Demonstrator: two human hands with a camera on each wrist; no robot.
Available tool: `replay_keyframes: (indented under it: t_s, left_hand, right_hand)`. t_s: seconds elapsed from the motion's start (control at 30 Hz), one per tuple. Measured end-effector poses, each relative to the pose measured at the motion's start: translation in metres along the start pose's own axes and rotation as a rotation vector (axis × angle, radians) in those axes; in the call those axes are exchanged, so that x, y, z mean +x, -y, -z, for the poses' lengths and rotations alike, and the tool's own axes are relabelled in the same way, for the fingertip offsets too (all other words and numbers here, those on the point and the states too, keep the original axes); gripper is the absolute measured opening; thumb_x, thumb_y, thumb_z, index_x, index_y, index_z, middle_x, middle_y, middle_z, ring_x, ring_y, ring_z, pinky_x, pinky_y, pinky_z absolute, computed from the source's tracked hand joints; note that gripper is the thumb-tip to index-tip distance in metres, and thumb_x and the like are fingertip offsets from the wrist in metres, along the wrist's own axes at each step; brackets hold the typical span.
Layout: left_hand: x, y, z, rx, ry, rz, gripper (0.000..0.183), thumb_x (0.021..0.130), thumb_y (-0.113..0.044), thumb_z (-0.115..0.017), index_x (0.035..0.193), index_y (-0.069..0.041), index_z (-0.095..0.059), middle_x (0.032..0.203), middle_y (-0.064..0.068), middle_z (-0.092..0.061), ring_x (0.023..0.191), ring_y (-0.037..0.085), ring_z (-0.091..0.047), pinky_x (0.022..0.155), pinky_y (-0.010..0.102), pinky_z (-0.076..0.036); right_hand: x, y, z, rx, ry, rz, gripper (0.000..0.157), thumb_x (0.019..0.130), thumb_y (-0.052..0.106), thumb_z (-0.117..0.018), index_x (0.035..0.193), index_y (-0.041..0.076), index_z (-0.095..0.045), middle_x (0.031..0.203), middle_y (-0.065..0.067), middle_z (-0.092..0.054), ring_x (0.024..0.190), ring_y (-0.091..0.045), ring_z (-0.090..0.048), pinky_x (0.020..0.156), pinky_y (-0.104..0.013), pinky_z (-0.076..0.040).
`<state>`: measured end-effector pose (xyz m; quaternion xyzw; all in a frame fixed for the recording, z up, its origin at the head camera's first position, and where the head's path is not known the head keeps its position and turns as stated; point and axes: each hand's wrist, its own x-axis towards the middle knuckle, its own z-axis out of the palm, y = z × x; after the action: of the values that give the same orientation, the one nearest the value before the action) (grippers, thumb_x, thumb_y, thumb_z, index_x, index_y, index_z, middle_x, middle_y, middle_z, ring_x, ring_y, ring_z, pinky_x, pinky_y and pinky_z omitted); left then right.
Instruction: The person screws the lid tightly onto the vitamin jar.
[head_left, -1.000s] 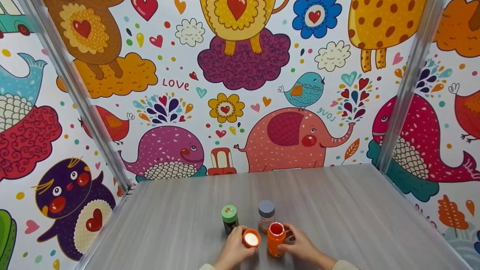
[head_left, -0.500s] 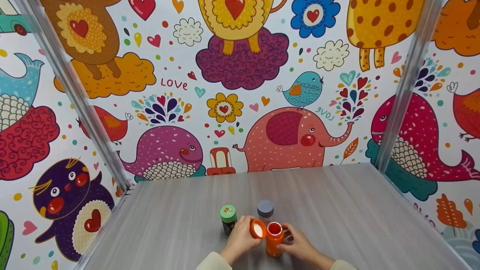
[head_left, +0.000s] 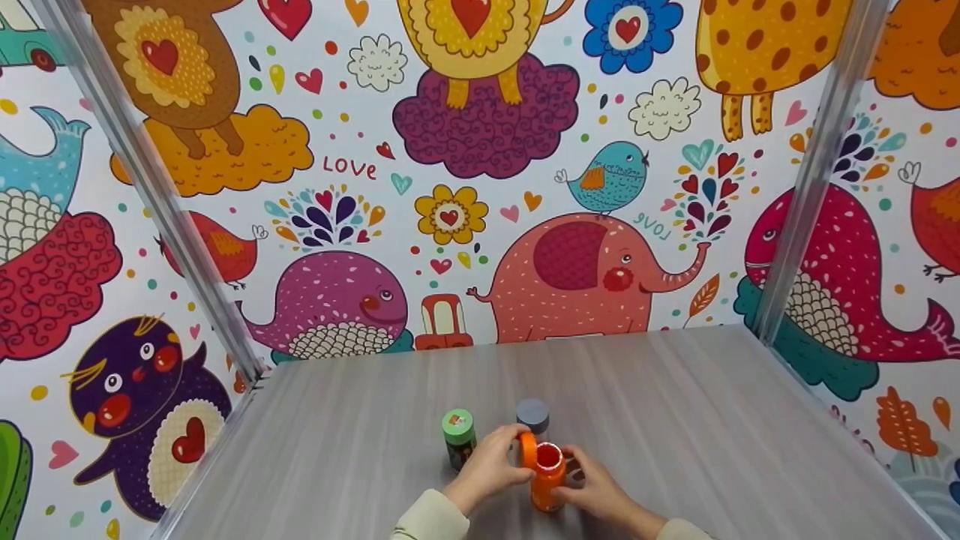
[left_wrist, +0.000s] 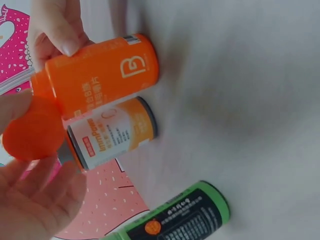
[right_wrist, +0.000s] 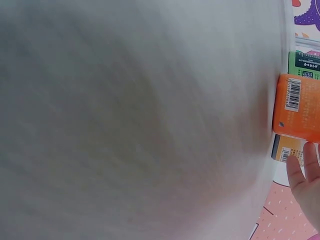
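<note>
An orange pill bottle [head_left: 548,487] stands uncapped on the table, its round mouth facing up. My right hand [head_left: 602,487] holds it from the right, thumb in front and fingers behind. Between the thumb and fingers of my left hand [head_left: 491,466] is the orange screw cap [head_left: 529,450], turned on edge right at the left of the bottle's mouth. In the left wrist view the cap [left_wrist: 35,131] overlaps the bottle's neck [left_wrist: 42,85]. The right wrist view catches the lower part of the orange bottle [right_wrist: 300,107] and some fingertips [right_wrist: 296,172].
Behind the orange bottle stands a grey-capped bottle [head_left: 532,415] with a white and orange label [left_wrist: 112,131], partly hidden. A dark bottle with a green lid [head_left: 458,426] stands to the left, near the left hand. Cartoon-printed walls [head_left: 360,120] enclose the grey table [head_left: 675,405].
My left hand has moved right and tilted the cap from inside-up onto its edge, bringing it to the bottle's mouth. The right hand and orange bottle stay nearly in place.
</note>
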<state>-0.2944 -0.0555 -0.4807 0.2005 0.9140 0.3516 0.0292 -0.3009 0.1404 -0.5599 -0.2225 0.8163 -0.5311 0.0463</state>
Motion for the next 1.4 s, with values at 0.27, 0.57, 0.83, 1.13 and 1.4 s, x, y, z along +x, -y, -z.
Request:
replay_keyframes:
  t_s: [0.27,0.57,0.83,1.13,1.4]
  left_hand:
    - [0.003,-0.003,-0.007,-0.147,-0.015,-0.021,0.054,0.065,-0.03,-0.068,0.11,-0.009,-0.047,0.103,-0.002,-0.051,0.085,0.013,-0.049,0.073,0.028,-0.043]
    - [0.007,-0.011,-0.011,0.014,-0.009,-0.065,0.05,0.067,-0.033,-0.066,0.11,-0.013,-0.052,0.1,-0.002,-0.05,0.086,0.012,-0.047,0.073,0.026,-0.043]
    - [0.009,-0.014,-0.011,0.192,0.014,-0.108,0.048,0.067,-0.033,-0.067,0.11,-0.017,-0.054,0.099,-0.005,-0.049,0.086,0.011,-0.045,0.072,0.026,-0.041]
    - [0.01,-0.016,-0.009,0.262,0.062,-0.143,0.044,0.067,-0.027,-0.067,0.108,-0.018,-0.055,0.096,-0.007,-0.047,0.081,0.01,-0.039,0.065,0.02,-0.038]
    - [0.009,-0.014,-0.006,0.258,0.072,-0.173,0.043,0.068,-0.02,-0.065,0.109,-0.015,-0.055,0.1,-0.005,-0.047,0.083,0.01,-0.039,0.067,0.019,-0.037]
  right_hand:
    - [0.0,0.001,-0.001,-0.001,0.017,0.029,0.054,0.074,0.027,-0.061,0.116,0.002,-0.037,0.104,-0.007,-0.048,0.087,-0.019,-0.048,0.073,-0.034,-0.041]
    - [-0.006,0.027,0.001,0.029,0.027,0.025,0.053,0.074,0.019,-0.062,0.114,-0.005,-0.036,0.105,-0.015,-0.047,0.085,-0.023,-0.047,0.072,-0.043,-0.04]
    - [-0.008,0.033,-0.002,0.023,0.019,0.032,0.052,0.074,0.02,-0.061,0.113,-0.004,-0.037,0.102,-0.013,-0.047,0.086,-0.023,-0.048,0.073,-0.045,-0.039]
    - [-0.001,0.004,-0.008,0.004,0.029,0.085,0.052,0.076,0.023,-0.06,0.116,0.002,-0.036,0.105,-0.008,-0.048,0.085,-0.013,-0.049,0.071,-0.039,-0.041]
    - [0.003,-0.003,-0.013,0.043,0.038,0.102,0.053,0.076,0.019,-0.06,0.117,-0.001,-0.034,0.105,-0.009,-0.047,0.084,-0.016,-0.048,0.071,-0.04,-0.042]
